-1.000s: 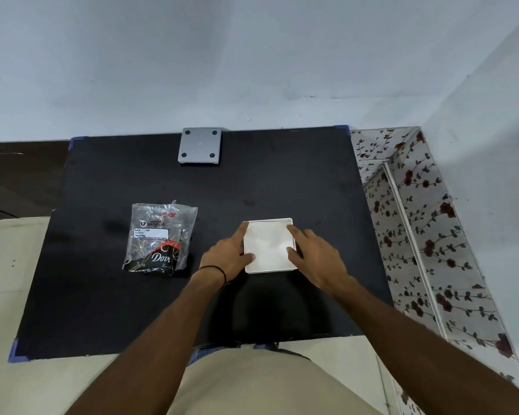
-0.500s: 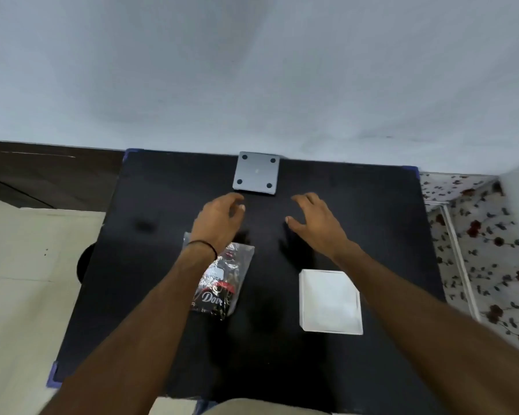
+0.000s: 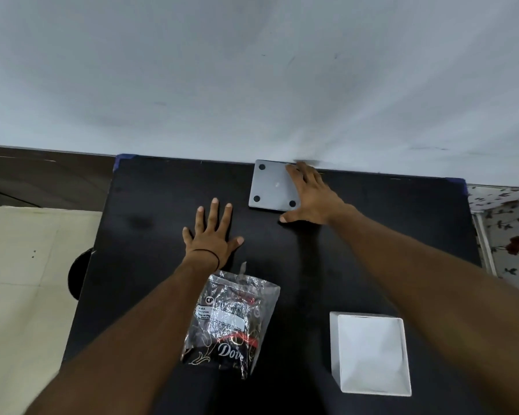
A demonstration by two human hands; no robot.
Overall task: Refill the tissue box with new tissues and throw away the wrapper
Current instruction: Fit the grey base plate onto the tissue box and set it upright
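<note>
A grey square tissue-box base (image 3: 271,184) with black round feet lies upside down at the far edge of the black table (image 3: 150,211). My right hand (image 3: 315,199) lies over its right edge, fingers spread across the far corner and thumb on the table by the near corner. My left hand (image 3: 212,235) rests flat on the table, fingers apart, holding nothing. A pack of new tissues in clear wrapper (image 3: 231,322) lies under my left forearm. The white tissue box shell (image 3: 372,354) stands open and empty at the near right.
A pale wall (image 3: 252,85) rises directly behind the table's far edge. A floral-patterned surface (image 3: 510,235) adjoins the table on the right. Cream floor tiles (image 3: 27,265) and a dark round object (image 3: 80,274) show at the left.
Both hands left the white box and moved toward the far edge. My right hand reached the grey base; my left hand settled flat on the table. The view tilted up.
</note>
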